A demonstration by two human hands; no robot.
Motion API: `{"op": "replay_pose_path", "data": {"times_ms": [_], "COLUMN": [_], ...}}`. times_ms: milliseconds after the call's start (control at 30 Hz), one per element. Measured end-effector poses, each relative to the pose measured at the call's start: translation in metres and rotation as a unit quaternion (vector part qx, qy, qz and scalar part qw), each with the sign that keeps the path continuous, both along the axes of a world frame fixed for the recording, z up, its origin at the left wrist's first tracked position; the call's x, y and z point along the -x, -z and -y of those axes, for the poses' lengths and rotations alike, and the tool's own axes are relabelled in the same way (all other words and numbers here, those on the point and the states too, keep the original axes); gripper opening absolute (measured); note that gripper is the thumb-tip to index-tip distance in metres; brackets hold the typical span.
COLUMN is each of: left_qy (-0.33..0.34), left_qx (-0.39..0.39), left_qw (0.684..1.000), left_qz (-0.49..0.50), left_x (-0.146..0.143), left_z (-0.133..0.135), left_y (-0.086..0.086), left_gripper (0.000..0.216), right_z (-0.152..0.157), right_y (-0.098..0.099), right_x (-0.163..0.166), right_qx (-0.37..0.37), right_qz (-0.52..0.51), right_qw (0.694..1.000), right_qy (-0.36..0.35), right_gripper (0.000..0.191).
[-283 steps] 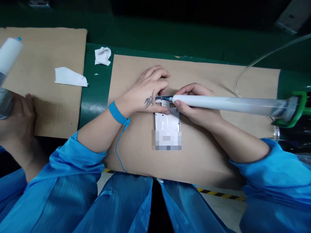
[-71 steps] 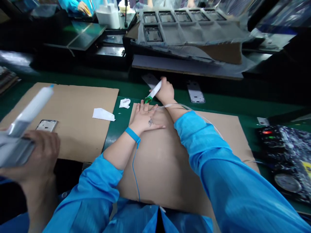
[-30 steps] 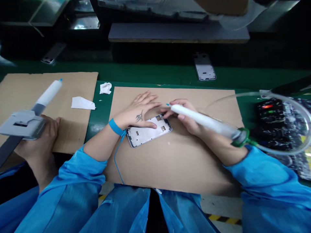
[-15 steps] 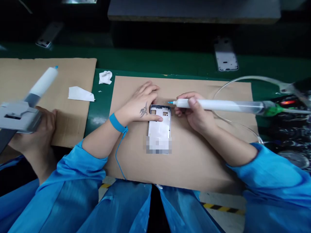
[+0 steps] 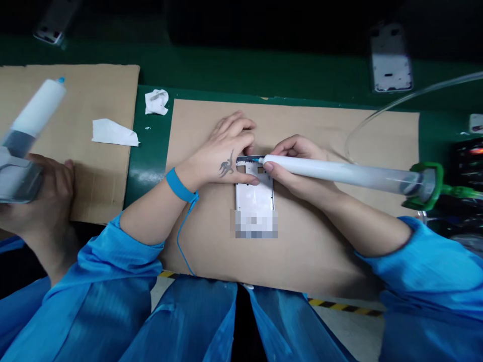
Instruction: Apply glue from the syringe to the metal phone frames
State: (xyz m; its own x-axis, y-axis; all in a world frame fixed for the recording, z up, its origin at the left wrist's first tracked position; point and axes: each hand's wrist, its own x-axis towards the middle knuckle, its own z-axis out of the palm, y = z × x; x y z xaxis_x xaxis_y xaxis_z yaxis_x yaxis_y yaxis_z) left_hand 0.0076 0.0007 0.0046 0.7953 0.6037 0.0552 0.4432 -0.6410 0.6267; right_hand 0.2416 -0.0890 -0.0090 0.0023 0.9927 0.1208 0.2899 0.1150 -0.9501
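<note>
Right hand [image 5: 298,168]: thumb and fingers [image 5: 290,148] closed together round the barrel of a white glue syringe [image 5: 339,173], its blue nozzle [image 5: 258,159] now right against the top edge of a metal phone mid-frame [image 5: 253,193], no longer just short of it as half a second ago. Left hand [image 5: 222,151]: thumb [image 5: 249,181] laid across the frame's upper end, fingers [image 5: 241,125] bent down to its top edge, holding it lengthwise on a cardboard sheet [image 5: 320,261]. Lower end of the frame blurred out. Just behind the left fingers, a blue wrist strap [image 5: 180,184] with a thin cord. Well left of them, a crumpled tissue [image 5: 156,101] on the green bench mat [image 5: 151,166], and a co-worker's hand [image 5: 45,201] gripping a second syringe [image 5: 37,108]. Well beyond the right fingers, another mid-frame [image 5: 390,58].
</note>
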Motion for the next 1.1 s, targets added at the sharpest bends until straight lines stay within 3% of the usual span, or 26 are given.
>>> {"op": "replay_pose_path", "data": {"times_ms": [633, 1100], "left_qy": [-0.005, -0.003], "left_qx": [0.032, -0.011], "left_qw": [0.999, 1.000], "left_qz": [0.026, 0.006], "left_x": [-0.0009, -0.0008], "left_z": [-0.0001, 0.0005], "left_y": [0.0036, 0.0067], "left_gripper": [0.072, 0.068], "right_z": [0.0016, 0.0003], "right_y": [0.0053, 0.0019], "right_x": [-0.0039, -0.0040], "right_qx": [0.019, 0.036], "right_qz": [0.003, -0.001], "right_qw": [1.000, 0.999], "right_qy": [-0.007, -0.025], "right_gripper": [0.045, 0.044]}}
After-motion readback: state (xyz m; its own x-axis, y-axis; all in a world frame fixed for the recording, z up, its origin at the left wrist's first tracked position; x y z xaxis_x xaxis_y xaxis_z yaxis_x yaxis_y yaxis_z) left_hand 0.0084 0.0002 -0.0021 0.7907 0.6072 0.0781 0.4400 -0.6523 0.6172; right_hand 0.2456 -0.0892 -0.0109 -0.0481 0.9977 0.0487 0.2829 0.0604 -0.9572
